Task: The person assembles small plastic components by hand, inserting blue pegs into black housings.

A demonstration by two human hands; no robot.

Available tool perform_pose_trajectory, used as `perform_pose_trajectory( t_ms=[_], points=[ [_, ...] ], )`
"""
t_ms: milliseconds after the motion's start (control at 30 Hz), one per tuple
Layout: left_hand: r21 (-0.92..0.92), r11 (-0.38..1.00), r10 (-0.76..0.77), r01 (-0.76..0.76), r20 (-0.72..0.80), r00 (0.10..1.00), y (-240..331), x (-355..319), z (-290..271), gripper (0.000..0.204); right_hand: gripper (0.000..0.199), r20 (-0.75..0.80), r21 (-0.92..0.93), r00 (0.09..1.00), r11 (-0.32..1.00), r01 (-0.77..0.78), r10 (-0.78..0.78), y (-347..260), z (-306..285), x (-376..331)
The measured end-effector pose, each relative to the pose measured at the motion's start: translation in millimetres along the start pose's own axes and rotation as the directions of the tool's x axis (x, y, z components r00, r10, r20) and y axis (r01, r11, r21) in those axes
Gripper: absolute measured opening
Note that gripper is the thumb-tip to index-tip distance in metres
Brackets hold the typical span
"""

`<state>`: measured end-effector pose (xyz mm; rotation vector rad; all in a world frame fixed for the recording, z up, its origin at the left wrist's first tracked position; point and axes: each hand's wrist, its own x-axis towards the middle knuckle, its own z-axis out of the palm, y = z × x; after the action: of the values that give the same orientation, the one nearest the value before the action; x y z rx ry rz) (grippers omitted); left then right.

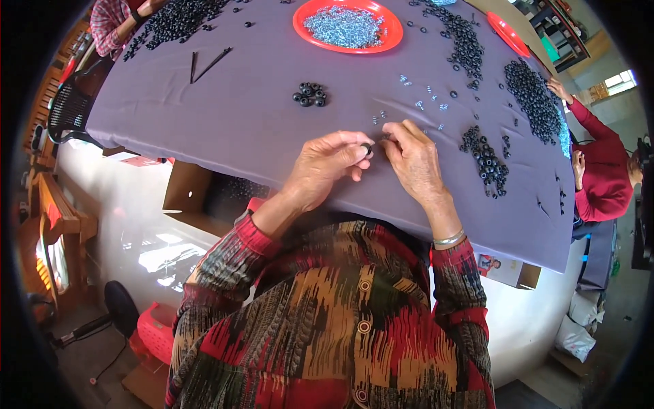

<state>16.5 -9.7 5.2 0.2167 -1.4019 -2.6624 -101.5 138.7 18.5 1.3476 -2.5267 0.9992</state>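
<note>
Between the thumb and fingers of my left hand [321,165] is a dark round bead [367,148], held just above the table's near edge. My right hand [417,161] is close beside it, thumb and fingertips pinched together. Whatever those fingertips hold is too small or hidden to make out. Small clear, shiny pieces [420,105] lie scattered beyond my right hand. A little group of large black beads [310,94] sits on the cloth past my left hand. To the right is a loose pile of black beads [492,167].
A purple cloth [238,116] covers the table. On it stand a red plate [300,31] of clear pieces, two thin black sticks [212,65] and larger black bead heaps [531,102]. One person in red [603,163] sits at right; another's checked sleeve [109,27] shows far left.
</note>
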Motion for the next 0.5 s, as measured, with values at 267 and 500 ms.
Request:
perform_pose_trajectory(
  t_ms=[267,500],
  points=[
    [-0.067,0.994,-0.087,0.086,-0.010,0.996,-1.0,3.3,6.0,0.018,0.009,-0.072,0.418,0.995,0.908,-0.038,0.074,-24.8,-25.0,-5.2],
    [-0.103,0.987,-0.120,0.124,0.045,0.992,-9.4,-1.0,19.4,0.017,0.013,-0.089,0.526,0.990,0.849,-0.050,0.113,-34.8,-26.8,-23.8]
  ],
)
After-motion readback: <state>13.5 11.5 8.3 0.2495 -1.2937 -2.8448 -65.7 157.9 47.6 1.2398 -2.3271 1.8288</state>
